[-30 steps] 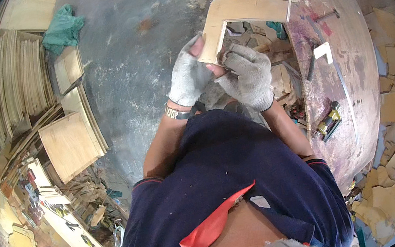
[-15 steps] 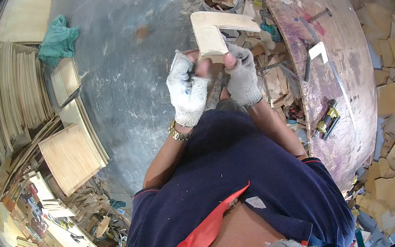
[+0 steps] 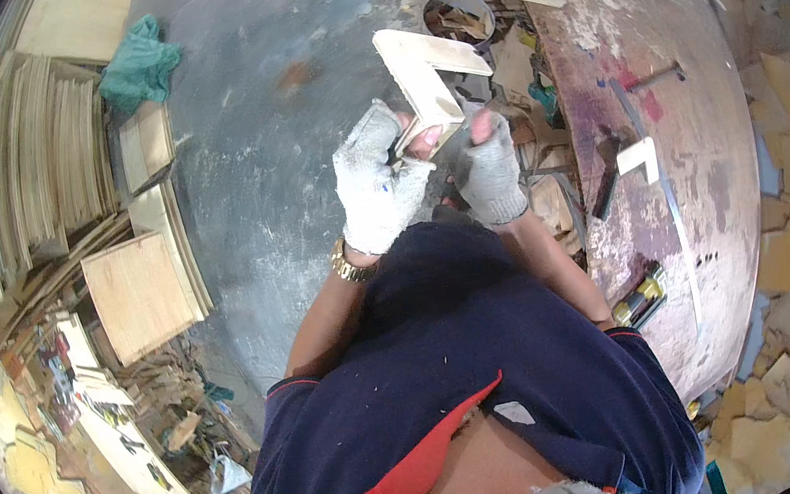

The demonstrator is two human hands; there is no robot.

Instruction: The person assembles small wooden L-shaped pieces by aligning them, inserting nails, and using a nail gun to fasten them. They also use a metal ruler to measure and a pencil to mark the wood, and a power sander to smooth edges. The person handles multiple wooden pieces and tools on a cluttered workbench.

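We pinched a pale, smooth L-shaped plywood piece [image 3: 427,76] between the bare fingertips of our left hand [image 3: 375,189] and right hand [image 3: 489,173], both in coarse knitted gloves, left of the stained workbench [image 3: 702,133].

left hand [image 3: 376,194] gloved, fingers curled tight, thumb poking toward 1 o'clock | right hand [image 3: 491,173] gloved too, fingertips bare, closed in a pinch | both forearms bent, coming up from 6 o'clock, gold watch on left wrist
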